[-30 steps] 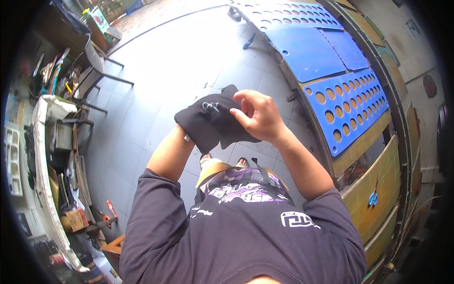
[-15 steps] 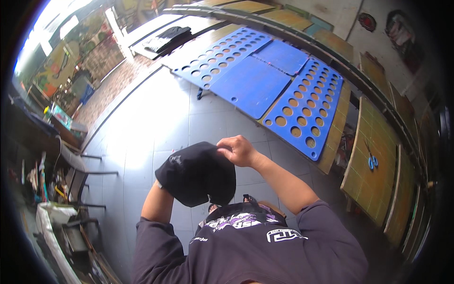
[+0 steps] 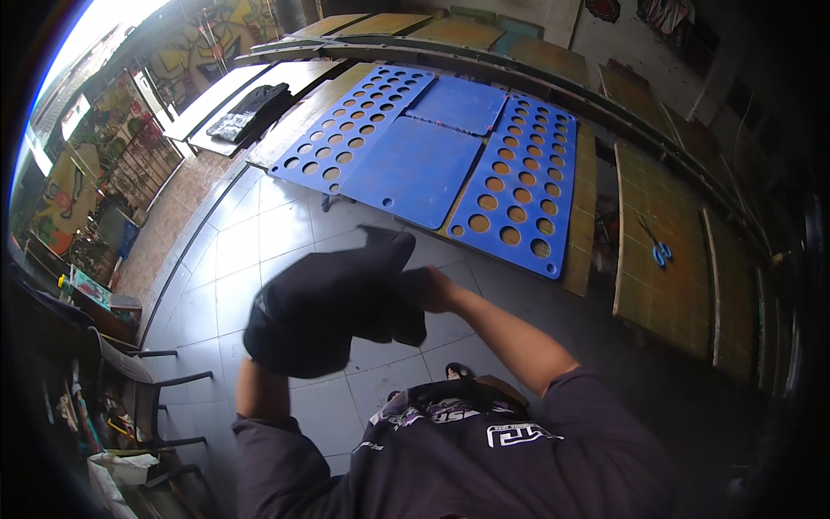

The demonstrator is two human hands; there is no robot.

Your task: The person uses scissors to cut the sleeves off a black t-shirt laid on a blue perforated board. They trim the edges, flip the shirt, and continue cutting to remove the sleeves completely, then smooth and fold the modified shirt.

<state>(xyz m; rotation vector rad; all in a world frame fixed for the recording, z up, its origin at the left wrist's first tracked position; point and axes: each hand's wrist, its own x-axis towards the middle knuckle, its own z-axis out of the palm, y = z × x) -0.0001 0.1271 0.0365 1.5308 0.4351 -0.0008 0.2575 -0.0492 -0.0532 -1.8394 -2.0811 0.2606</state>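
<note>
1. A bunched black garment (image 3: 333, 303) is held up in the air in front of the person's chest, above the grey tiled floor (image 3: 259, 233) and clear of every surface.
2. The right hand (image 3: 432, 290) is seen at the garment's right edge, its fingers closed on the cloth.
3. The left hand is hidden under the garment's lower left part; only the forearm is seen rising into the cloth, so it cannot be told whether the fingers are clenched.
4. A blue folding board (image 3: 432, 156) with rows of round holes in its outer panels is laid open and flat on the long wooden surface (image 3: 584, 216) beyond the garment, well apart from it.
5. A pair of blue-handled scissors (image 3: 659, 251) is seen on a yellowish gridded mat (image 3: 666, 285) to the right of the board.
6. A pile of dark clothing (image 3: 246, 112) is laid on the far left end of the surface.
7. A dark chair (image 3: 143, 389) is placed on the floor at the lower left.
</note>
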